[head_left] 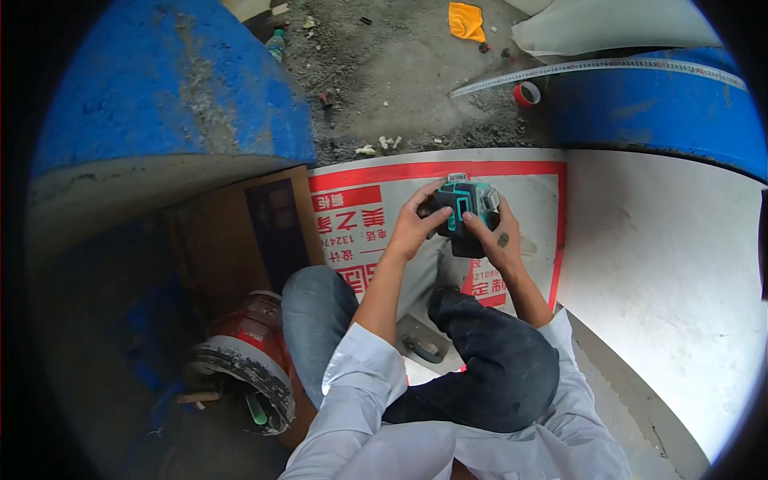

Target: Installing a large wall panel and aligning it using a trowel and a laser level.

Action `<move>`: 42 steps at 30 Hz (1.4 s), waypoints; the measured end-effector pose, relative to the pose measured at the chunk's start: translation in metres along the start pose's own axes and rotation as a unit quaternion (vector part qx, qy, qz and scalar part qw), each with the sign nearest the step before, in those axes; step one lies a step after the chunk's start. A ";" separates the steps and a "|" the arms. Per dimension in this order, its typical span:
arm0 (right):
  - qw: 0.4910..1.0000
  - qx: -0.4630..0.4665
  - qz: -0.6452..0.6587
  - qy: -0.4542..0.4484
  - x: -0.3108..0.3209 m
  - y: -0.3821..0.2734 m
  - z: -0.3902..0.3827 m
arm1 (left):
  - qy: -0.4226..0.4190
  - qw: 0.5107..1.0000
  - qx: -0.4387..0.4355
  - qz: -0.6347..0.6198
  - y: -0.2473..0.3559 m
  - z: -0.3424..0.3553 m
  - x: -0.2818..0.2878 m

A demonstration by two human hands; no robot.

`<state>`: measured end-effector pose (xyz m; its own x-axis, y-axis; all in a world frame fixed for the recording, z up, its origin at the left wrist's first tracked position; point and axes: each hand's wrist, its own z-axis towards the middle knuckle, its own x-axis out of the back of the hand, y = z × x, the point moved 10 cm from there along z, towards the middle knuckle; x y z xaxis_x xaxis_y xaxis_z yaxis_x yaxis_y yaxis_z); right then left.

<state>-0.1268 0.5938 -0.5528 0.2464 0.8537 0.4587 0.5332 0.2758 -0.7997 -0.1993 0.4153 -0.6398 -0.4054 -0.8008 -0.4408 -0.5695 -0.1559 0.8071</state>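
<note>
L hand (414,222) & R hand (502,232) both clamped on the device (464,245), up over the sheet (541,200). Best keep thumbs (438,217) on its face, fingers off the top window (457,178), grip firm w/o squeezing.

The camera sits on the head of that person (408,448), facing down past the knees (316,298) onto the hands (410,229) close by, floor (408,88) beyond; its wide view bends toward the rim, the lower left perhaps too murky to judge.
</note>
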 end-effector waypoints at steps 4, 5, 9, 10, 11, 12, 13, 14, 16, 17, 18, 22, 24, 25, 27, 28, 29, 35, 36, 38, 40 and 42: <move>0.999 0.006 -0.039 0.031 -0.007 -0.003 -0.004 | -0.020 0.998 0.055 -0.008 0.002 -0.009 0.009; 0.999 0.005 -0.040 0.026 -0.013 -0.005 -0.006 | -0.029 0.997 0.072 0.007 -0.003 -0.012 0.014; 1.000 0.021 0.016 -0.005 -0.041 -0.020 -0.010 | 0.057 0.997 -0.029 -0.052 -0.012 -0.013 0.036; 0.999 0.047 -0.003 0.019 -0.047 -0.023 -0.014 | 0.111 0.985 -0.022 -0.132 -0.025 -0.018 0.044; 0.996 0.074 -0.022 0.043 -0.051 -0.026 -0.015 | 0.164 0.964 -0.016 -0.210 -0.038 -0.023 0.049; 0.993 0.078 -0.065 0.054 -0.054 -0.032 -0.017 | 0.176 0.947 0.049 -0.265 -0.058 -0.029 0.042; 0.994 0.081 -0.062 0.047 -0.060 -0.030 -0.012 | 0.206 0.939 0.123 -0.246 -0.076 -0.033 0.041; 0.994 0.067 -0.064 0.051 -0.061 -0.024 -0.008 | 0.205 0.931 0.124 -0.274 -0.082 -0.034 0.037; 0.991 0.063 -0.104 0.051 -0.078 -0.020 -0.007 | 0.228 0.917 0.136 -0.297 -0.102 -0.037 0.047; 0.992 0.066 -0.098 0.044 -0.092 -0.021 -0.006 | 0.236 0.917 0.131 -0.294 -0.115 -0.041 0.062; 0.989 0.077 -0.126 0.024 -0.108 -0.027 -0.007 | 0.215 0.892 0.133 -0.375 -0.127 -0.042 0.065; 0.979 0.135 -0.155 -0.003 -0.152 -0.032 0.003 | 0.309 0.855 0.110 -0.402 -0.133 -0.049 0.089; 0.958 0.223 -0.179 0.020 -0.173 -0.051 0.011 | 0.349 0.852 0.097 -0.377 -0.119 -0.048 0.110; 0.957 0.226 -0.180 0.020 -0.179 -0.050 0.016 | 0.359 0.869 0.145 -0.308 -0.114 -0.050 0.125; 0.959 0.182 -0.215 -0.012 -0.205 -0.050 0.020 | 0.379 0.876 0.188 -0.233 -0.110 -0.056 0.155; 0.960 0.181 -0.214 -0.019 -0.214 -0.055 0.020 | 0.397 0.870 0.173 -0.235 -0.104 -0.056 0.167; 0.960 0.184 -0.211 -0.022 -0.223 -0.055 0.021 | 0.415 0.864 0.156 -0.238 -0.105 -0.054 0.181; 0.945 0.177 -0.271 -0.049 -0.243 -0.052 0.025 | 0.470 0.824 0.128 -0.291 -0.123 -0.046 0.195; 0.946 0.156 -0.277 -0.062 -0.244 -0.048 0.026 | 0.476 0.835 0.159 -0.227 -0.124 -0.050 0.204; 0.944 0.158 -0.282 -0.070 -0.243 -0.047 0.026 | 0.496 0.840 0.201 -0.084 -0.124 -0.058 0.212; 0.941 0.154 -0.291 -0.075 -0.238 -0.040 0.025 | 0.473 0.842 0.166 -0.202 -0.138 -0.050 0.201; 0.940 0.172 -0.278 -0.100 -0.251 -0.053 0.019 | 0.462 0.829 0.140 -0.284 -0.144 -0.054 0.227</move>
<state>-0.2327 0.3731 -0.6333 -0.1678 0.5914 0.7887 0.2333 0.8012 -0.5511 -0.1702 0.2251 -0.8348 0.6318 -0.7648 -0.1260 -0.6762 -0.6233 0.3926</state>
